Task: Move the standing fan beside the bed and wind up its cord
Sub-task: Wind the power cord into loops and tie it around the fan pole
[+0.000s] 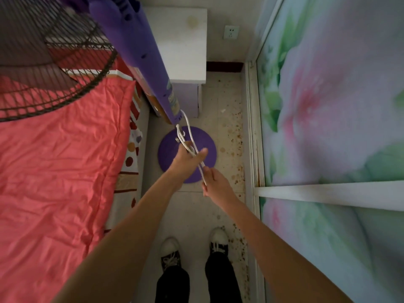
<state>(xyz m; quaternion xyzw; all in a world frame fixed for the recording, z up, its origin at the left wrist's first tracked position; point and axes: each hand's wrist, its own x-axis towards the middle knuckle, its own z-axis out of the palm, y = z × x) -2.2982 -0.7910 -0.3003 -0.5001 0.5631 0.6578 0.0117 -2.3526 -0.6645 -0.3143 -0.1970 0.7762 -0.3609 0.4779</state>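
white cord [189,136] looped over left hand [187,157], pinched in right hand [215,182] fingers [206,171]

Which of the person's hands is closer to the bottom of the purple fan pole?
The left hand. It grips the white cord just below the fan pole, over the round base. The right hand holds the cord further back, toward the person.

both bare arms reach forward and down, nearly straight. the left hand [189,157] is farther out, fingers curled closed, thumb stretched to the right. the right hand [215,182] sits just behind it, knuckles up, fingertips seemingly pinched together, though they're partly hidden.
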